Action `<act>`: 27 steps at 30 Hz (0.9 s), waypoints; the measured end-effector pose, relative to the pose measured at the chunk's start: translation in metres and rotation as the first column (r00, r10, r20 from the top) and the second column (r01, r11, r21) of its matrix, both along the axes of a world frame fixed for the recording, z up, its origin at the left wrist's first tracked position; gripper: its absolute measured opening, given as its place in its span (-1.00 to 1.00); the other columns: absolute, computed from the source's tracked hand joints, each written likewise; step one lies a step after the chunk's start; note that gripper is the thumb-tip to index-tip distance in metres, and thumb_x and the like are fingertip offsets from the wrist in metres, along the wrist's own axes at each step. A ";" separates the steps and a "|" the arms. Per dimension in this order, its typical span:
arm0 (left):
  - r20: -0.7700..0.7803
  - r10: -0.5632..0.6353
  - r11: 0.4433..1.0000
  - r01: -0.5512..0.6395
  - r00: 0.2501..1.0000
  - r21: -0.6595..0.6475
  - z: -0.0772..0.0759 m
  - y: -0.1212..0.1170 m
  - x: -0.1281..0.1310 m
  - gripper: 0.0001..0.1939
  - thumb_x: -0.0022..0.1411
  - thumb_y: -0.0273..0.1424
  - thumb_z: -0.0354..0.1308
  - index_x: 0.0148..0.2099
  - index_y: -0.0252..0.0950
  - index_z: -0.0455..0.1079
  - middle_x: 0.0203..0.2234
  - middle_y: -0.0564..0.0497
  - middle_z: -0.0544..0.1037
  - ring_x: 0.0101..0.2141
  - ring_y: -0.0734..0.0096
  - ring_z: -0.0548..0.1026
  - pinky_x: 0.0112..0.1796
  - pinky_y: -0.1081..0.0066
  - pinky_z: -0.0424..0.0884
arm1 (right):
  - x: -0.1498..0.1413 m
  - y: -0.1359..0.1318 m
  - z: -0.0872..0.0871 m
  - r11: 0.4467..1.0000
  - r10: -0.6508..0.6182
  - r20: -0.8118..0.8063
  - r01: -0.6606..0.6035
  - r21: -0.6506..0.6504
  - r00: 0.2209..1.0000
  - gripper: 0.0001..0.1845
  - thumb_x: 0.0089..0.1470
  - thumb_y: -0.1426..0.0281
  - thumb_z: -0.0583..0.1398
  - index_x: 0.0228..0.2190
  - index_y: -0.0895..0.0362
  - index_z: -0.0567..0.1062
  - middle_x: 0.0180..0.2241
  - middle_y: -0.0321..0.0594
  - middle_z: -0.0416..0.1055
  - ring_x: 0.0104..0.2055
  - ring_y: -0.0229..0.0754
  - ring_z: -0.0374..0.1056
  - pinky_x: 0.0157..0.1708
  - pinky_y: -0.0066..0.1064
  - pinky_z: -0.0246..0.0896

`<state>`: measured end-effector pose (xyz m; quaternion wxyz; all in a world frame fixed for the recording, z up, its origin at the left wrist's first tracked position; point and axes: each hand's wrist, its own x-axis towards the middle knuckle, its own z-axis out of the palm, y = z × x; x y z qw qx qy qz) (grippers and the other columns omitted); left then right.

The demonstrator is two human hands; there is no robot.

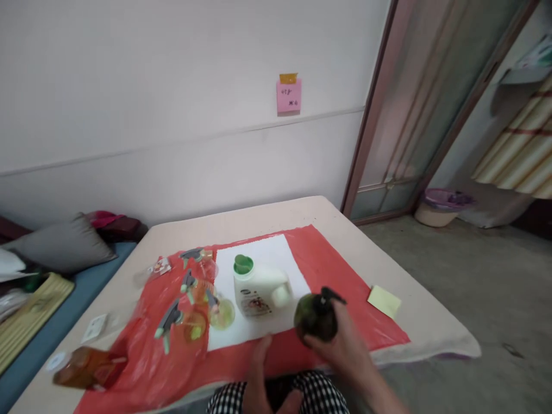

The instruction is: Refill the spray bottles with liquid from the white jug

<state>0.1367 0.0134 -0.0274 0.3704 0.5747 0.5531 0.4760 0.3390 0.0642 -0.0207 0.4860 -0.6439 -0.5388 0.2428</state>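
Observation:
My right hand is closed around a dark green round spray bottle with a black trigger top, held just above the red sheet near the table's front edge. My left hand rests low at the front edge with its fingers stretched toward the white paper; it holds nothing. A white jug with a green cap stands on the paper, just left of the spray bottle.
Several clear spray bottles with grey triggers lie on the red sheet at the left. An amber bottle lies at the front left corner. A yellow sticky note sits at the right. A bed with pillows flanks the left.

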 end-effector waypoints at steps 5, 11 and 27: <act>0.165 -0.177 0.980 0.189 0.970 -0.061 0.059 -0.012 0.013 -0.45 0.02 -0.14 0.34 0.05 -0.24 0.48 0.04 -0.19 0.53 0.08 -0.05 0.46 0.16 0.02 0.31 | -0.058 -0.096 -0.007 0.979 0.203 -0.279 -0.199 0.046 0.939 -0.17 -0.21 0.23 0.45 0.15 -0.13 0.41 0.23 -0.07 0.35 0.29 0.32 0.19 0.30 0.25 -0.02; 0.413 -0.148 0.945 0.252 0.899 -0.210 0.090 -0.055 -0.022 -0.56 0.08 -0.19 0.30 0.01 -0.22 0.51 -0.14 -0.09 0.61 -0.11 0.08 0.54 -0.01 0.15 0.42 | -0.047 -0.133 0.034 0.900 0.061 -0.890 -0.411 -0.148 0.452 -0.37 0.02 -0.02 0.32 0.09 -0.07 0.47 0.18 -0.08 0.44 0.26 0.18 0.28 0.21 0.10 0.16; 0.482 -0.026 0.973 0.133 0.876 -0.188 0.140 -0.089 -0.036 -0.82 0.11 -0.34 0.27 -0.25 -0.27 0.62 -0.16 -0.09 0.67 -0.14 0.20 0.59 -0.06 0.28 0.45 | -0.101 -0.181 0.059 0.928 0.182 -0.846 -0.372 -0.021 0.502 -0.38 -0.04 -0.03 0.33 0.00 -0.03 0.44 0.03 -0.09 0.49 0.04 0.15 0.42 -0.03 -0.05 0.37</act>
